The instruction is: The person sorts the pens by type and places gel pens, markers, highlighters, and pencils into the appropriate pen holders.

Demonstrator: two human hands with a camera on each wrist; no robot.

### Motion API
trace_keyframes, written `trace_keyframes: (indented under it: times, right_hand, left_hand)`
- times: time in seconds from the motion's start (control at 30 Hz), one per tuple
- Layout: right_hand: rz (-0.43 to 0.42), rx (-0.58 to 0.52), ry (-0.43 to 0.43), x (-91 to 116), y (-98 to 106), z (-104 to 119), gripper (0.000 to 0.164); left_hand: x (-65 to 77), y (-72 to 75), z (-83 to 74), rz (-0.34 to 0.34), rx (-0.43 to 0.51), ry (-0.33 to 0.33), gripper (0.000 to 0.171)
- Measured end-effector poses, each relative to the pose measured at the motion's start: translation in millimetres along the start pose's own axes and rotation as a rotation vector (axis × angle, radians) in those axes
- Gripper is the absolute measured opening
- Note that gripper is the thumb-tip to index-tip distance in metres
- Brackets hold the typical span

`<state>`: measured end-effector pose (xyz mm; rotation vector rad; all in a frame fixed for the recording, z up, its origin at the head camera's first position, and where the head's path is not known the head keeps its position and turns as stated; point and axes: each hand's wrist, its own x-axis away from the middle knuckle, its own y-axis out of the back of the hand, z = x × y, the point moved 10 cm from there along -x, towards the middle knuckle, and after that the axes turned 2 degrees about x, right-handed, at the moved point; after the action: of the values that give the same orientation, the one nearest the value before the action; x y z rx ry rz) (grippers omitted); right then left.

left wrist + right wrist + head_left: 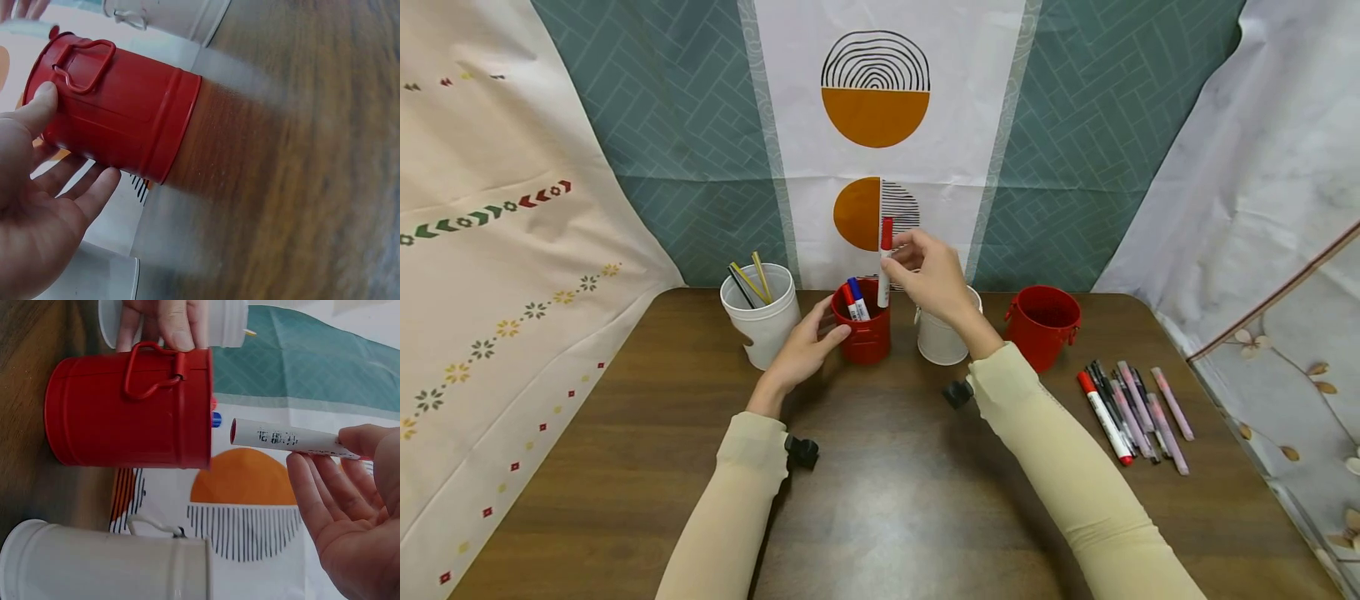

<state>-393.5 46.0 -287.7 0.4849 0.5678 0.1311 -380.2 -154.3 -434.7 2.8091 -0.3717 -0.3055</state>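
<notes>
A white marker with a red cap (885, 265) stands upright, pinched between the thumb and fingers of my right hand (931, 275). Its lower end is over the mouth of a red bucket (867, 343); the right wrist view shows that end (256, 434) just outside the rim. Inside the bucket lean a blue-capped marker (857, 298) and a red-capped one (849, 301). My left hand (802, 350) holds the bucket by its left side, thumb near the rim and fingers round the back (69, 181).
Left of the red bucket, a white bucket (771, 333) contains several pencil-like sticks. A second white bucket (942, 342) stands partly behind my right wrist, and another red bucket (1043, 342) is further right. Several pens and markers (1138, 412) lie in a pile at the right.
</notes>
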Motion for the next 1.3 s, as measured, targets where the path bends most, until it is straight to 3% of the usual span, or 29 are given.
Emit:
trace_keyframes:
  times: [0.2,0.53,0.9,1.07,1.3]
  right_hand:
    - [0.057,0.045,-0.022,-11.1,-22.6,-5.9,0.026]
    - [0.125,0.099,-0.088,-7.7,-43.5,-22.9,0.024]
    - [0.136,0.106,-0.127,-6.1,-47.4,-30.2,0.026]
    - [0.139,0.120,-0.094,-2.1,-32.7,-26.0,0.025]
    - [0.145,0.215,-0.034,14.3,18.9,-11.8,0.019]
  left_hand:
    - [-0.1,-1.2,-0.8,0.002,0.003,0.014,0.071]
    - [-3.7,-4.2,0.6,0.025,0.000,0.063,0.073]
    - [0.2,-0.5,-0.9,0.002,0.000,0.007,0.070]
    - [1.5,-0.3,-1.6,-0.001,-0.009,0.010,0.070]
    - [2.0,1.0,-1.0,0.000,-0.022,0.016,0.071]
